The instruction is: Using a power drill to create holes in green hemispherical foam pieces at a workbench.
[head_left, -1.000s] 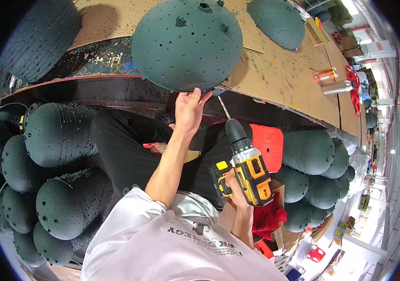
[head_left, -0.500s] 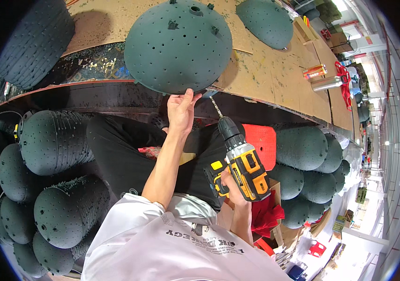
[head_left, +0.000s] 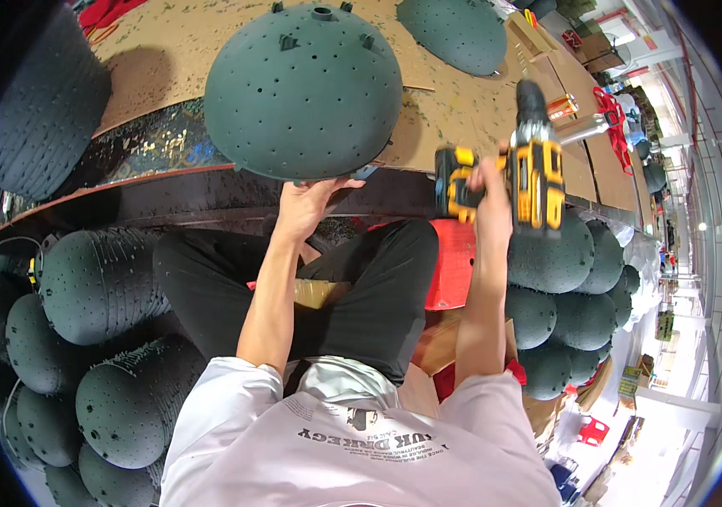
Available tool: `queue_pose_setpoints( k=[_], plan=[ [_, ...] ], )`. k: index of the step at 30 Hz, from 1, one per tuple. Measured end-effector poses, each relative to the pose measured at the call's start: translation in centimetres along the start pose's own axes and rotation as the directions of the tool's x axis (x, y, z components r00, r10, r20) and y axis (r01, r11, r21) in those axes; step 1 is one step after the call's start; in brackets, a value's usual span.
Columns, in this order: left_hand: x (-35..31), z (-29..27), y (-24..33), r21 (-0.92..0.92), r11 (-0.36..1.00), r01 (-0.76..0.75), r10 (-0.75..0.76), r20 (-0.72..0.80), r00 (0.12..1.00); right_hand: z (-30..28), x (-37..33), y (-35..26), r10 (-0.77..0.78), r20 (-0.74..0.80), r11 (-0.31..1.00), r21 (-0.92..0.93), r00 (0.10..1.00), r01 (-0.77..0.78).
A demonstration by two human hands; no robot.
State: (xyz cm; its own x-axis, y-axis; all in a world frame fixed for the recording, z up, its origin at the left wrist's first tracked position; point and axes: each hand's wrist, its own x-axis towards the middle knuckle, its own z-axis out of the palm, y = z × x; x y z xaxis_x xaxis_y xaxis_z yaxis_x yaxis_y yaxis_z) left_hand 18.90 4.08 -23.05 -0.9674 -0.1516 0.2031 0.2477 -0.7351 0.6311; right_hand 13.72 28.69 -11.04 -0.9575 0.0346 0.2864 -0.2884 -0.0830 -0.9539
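Observation:
A dark green plastic dome (head_left: 302,110), dotted with small holes and bearing a few stubs round a short tube at its top, sits at the table's near edge. My left hand (head_left: 306,205) grips its near rim from below, fingers partly hidden underneath. Off to the right, my right hand (head_left: 491,198) is wrapped round the handle of a yellow and black cordless drill (head_left: 535,177). The drill is raised over the table's edge, apart from the dome, its chuck pointing away from me. Slight blur covers the drill, and I cannot make out its bit.
The cardboard-covered table (head_left: 454,118) is strewn with green scraps. A second dome (head_left: 454,35) lies farther back; a tall dome stack (head_left: 40,110) stands left. More stacked domes flank my legs at left (head_left: 95,287) and right (head_left: 551,258). A metal bottle (head_left: 582,129) lies at right.
My right hand has lifted the drill up and to the right, away from the dome's rim. My left hand's thumb has left the dome's outer face, and the hand now sits under the rim.

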Motion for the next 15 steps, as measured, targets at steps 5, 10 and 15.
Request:
queue_pose_setpoints(
  k=[5, 10, 15],
  plan=[
    [2.0, -0.7, 0.2, -0.079, 0.996, -0.049, 0.060, 0.148, 0.987, 0.4, 9.4, 4.8, -0.118, -0.107, 0.922, -0.381, 0.987, 0.069],
    [3.6, -2.8, 0.3, 0.221, 0.974, -0.056, -0.002, 0.252, 0.968, -0.2, 11.4, 5.7, -0.035, -0.047, 0.992, -0.126, 0.998, 0.028],
    [4.6, -5.7, -0.6, 0.264, 0.963, -0.047, -0.011, 0.217, 0.976, -0.6, 10.8, 5.8, -0.005, -0.027, 0.999, -0.048, 1.000, 0.004]
  ],
)
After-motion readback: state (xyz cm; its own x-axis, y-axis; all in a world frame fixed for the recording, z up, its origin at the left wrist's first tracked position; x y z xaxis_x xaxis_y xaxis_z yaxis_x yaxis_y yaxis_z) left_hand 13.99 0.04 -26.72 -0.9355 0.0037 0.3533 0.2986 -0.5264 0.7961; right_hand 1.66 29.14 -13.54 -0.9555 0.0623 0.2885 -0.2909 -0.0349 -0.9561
